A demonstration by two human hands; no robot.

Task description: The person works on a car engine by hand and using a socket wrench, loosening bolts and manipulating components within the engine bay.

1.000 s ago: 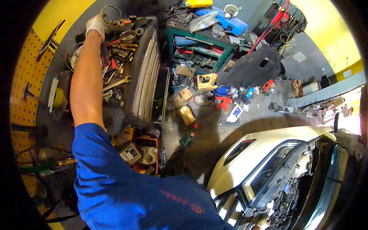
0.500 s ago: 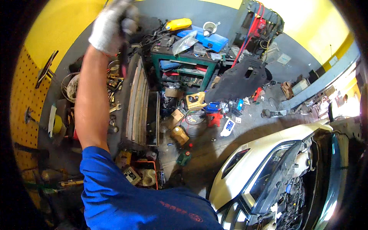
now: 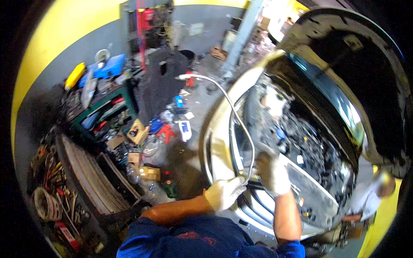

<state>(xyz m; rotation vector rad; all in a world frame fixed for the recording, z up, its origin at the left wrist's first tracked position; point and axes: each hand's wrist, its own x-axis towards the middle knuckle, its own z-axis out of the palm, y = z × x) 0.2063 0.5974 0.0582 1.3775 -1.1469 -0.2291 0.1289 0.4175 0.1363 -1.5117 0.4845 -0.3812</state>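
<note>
My left hand (image 3: 224, 193), in a white work glove, is closed at the near end of a thin pale grey hose (image 3: 244, 124). The hose arcs up and away over the car's front edge, and its whitish far end hangs free in the air. Close by on the right is my gloved right hand (image 3: 274, 174), over the front of the open engine bay (image 3: 297, 137). Motion blurs its fingers, so whether it grips anything is unclear. Both hands are above the front of a light-coloured car (image 3: 223, 146).
The raised hood (image 3: 365, 64) rises at the right, with another person (image 3: 368, 198) below it. Bottles, a gold jug (image 3: 137, 131) and boxes litter the floor. A green tool cart (image 3: 107, 109) stands left, beyond a long slatted panel (image 3: 92, 174); hand tools (image 3: 69, 202) lie farther left.
My view has swung right, from the cluttered bench to the car. The gloved hand raised at upper left is down there no longer; both hands are now over the car, with the hose in my left.
</note>
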